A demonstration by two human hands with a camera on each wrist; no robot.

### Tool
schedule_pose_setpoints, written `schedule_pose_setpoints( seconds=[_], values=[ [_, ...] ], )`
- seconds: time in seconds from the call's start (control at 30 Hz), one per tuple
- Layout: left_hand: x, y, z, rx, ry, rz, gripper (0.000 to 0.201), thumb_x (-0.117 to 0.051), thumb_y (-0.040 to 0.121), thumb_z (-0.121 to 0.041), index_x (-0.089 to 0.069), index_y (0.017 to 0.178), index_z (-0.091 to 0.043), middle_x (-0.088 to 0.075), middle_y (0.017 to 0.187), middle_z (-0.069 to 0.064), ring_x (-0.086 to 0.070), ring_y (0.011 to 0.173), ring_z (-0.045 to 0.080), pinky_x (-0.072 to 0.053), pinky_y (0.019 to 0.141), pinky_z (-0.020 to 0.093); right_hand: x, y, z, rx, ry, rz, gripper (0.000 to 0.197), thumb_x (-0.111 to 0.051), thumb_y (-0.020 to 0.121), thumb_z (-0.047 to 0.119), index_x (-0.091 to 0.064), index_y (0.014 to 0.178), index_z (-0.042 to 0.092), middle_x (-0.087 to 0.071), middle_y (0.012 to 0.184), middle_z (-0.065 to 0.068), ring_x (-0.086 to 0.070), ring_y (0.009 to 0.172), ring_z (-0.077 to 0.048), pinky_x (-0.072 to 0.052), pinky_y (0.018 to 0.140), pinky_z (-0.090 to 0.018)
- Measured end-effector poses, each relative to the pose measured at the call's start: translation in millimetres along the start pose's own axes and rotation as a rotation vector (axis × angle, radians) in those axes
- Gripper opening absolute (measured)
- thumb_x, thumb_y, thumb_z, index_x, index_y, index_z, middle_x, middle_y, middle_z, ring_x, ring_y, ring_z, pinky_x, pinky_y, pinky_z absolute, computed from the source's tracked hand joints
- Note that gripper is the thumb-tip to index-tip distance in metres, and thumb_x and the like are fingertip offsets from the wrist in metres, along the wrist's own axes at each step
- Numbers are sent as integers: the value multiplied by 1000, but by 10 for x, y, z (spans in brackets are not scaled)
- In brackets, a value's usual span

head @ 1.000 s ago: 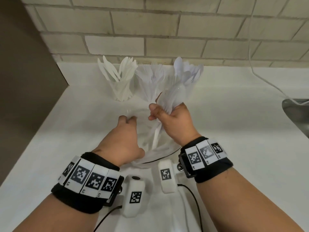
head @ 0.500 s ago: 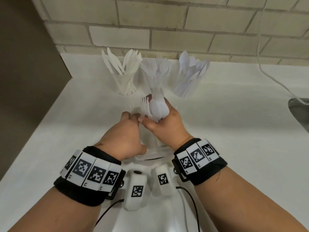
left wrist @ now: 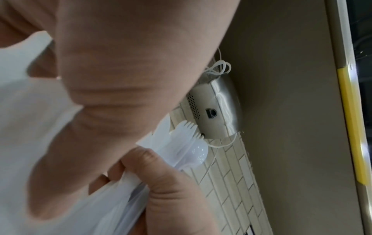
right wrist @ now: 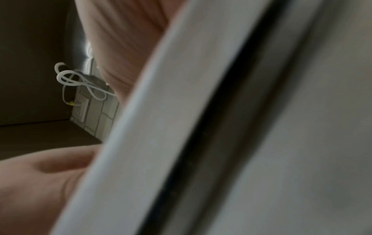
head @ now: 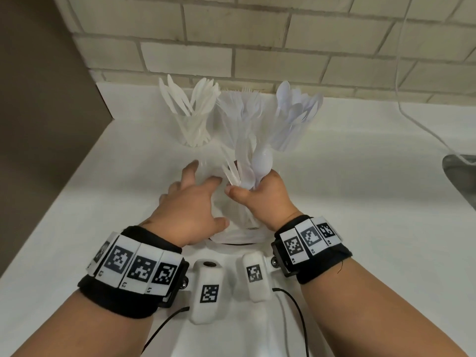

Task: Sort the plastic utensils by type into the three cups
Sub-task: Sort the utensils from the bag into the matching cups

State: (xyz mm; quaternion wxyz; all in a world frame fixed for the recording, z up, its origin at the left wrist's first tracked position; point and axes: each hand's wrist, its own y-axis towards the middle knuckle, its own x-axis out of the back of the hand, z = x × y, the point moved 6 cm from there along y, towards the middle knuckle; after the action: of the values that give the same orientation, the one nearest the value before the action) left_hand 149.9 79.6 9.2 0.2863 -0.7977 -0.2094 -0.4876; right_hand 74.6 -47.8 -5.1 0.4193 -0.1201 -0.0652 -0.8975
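While my right hand [head: 262, 199] grips a mixed bundle of utensils [head: 251, 171] upright, its fingers and thumb curled round the handles, my left hand [head: 189, 206] sits just beside it with fingers spread and fairly straight, resting against a clear plastic bag [head: 231, 228] that lies on the white counter [head: 360, 189] between my two hands. From the head view I can pick out a spoon bowl and a few fork tines at the top of the bundle; the left wrist view shows the same fork tines [left wrist: 186, 129] and spoon [left wrist: 198, 153] sticking out past my right thumb [left wrist: 161, 174].

Beyond my fingertips, near the brick wall [head: 257, 47], stand the three cups in a row, touching or almost touching. The knife cup [head: 193, 124] is ahead of my left hand, the fork cup [head: 239, 117] straight ahead of the bundle, and the spoon cup [head: 291, 119] ahead and slightly to the right of my right hand. Each is already crowded with its own kind.

The right wrist view is mostly blocked by a blurred pale surface close to the lens, so I cannot tell more from it. Far off to my right, a metal edge [head: 461, 176] and a white cord [head: 412, 112] show at the counter's side.
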Motion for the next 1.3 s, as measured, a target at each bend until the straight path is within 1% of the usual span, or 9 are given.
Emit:
schedule_pose_setpoints(
  seconds=[0.1, 0.2, 0.37, 0.5, 0.6, 0.67, 0.9, 1.07, 1.3],
  values=[
    [143, -45, -114, -83, 17, -60, 64, -55, 90, -42, -20, 143, -50, 15, 159, -1, 8, 147, 27, -7, 117, 48, -14, -10, 27, 20, 54, -3, 34, -81, 72, 12, -67, 103, 10, -72, 90, -1, -68, 86, -12, -56, 80, -25],
    [198, -73, -206, -160, -17, -44, 50, -45, 97, -29, -29, 141, -45, 13, 160, -3, 13, 147, 23, 0, 118, 50, -52, -13, 6, 12, 56, -8, 38, -84, 66, 10, -64, 98, 6, -68, 79, 4, -66, 75, -6, -54, 70, -18],
    [159, -128, -257, -237, -133, 21, 66, -42, 94, -9, -21, 147, -40, 9, 161, -2, 5, 149, 18, -4, 120, 41, -79, -29, 81, 28, 101, -22, 37, -81, 70, 10, -64, 103, 5, -71, 86, -5, -67, 79, -9, -56, 71, -22],
    [336, -135, -282, -273, -520, -185, 70, -42, 89, 6, -29, 146, -33, -22, 157, -6, -25, 143, 9, -23, 109, 16, 23, -7, 269, 107, 177, -51, 21, -80, 73, 6, -65, 86, 13, -66, 73, 0, -63, 69, -8, -55, 70, -23],
    [367, -117, -331, -333, -889, -165, 84, -45, 85, 11, -21, 144, -44, -30, 152, -14, -34, 139, 6, -28, 113, 25, -22, -34, 224, 98, 159, 11, 25, -81, 70, 2, -63, 83, 15, -64, 69, 3, -61, 64, -2, -53, 67, -17],
    [319, -111, -384, -409, -917, -97, 91, -46, 76, 8, -22, 138, -54, -31, 153, -13, -35, 138, 4, -29, 116, 32, -76, -61, 133, 71, 81, 46, 32, -83, 67, 2, -62, 88, 12, -64, 70, 10, -60, 62, 6, -49, 62, -10],
    [273, -114, -393, -498, -1087, -38, 87, -47, 68, 4, -26, 143, -31, -39, 147, -9, -42, 135, 7, -34, 111, 26, -83, -38, 119, 21, 0, 65, 25, -78, 71, 5, -60, 81, 20, -63, 70, 10, -58, 60, 5, -48, 58, -14],
    [399, -104, -393, -581, -941, -155, 100, -80, 60, -32, -19, 136, -54, -28, 144, -30, -35, 134, -5, -39, 99, 12, -91, -57, 257, 71, 59, 115, 25, -76, 75, 1, -64, 94, 11, -65, 82, 9, -61, 67, 9, -53, 65, -13],
    [512, -21, -397, -529, -837, -412, 31, -78, 73, -22, -64, 101, -24, -68, 99, -2, -63, 94, 13, -50, 89, 30, -314, -136, 288, 105, -28, 233, 42, -81, 66, 3, -57, 85, 31, -71, 95, -8, -69, 92, -22, -57, 84, -42]
  ],
)
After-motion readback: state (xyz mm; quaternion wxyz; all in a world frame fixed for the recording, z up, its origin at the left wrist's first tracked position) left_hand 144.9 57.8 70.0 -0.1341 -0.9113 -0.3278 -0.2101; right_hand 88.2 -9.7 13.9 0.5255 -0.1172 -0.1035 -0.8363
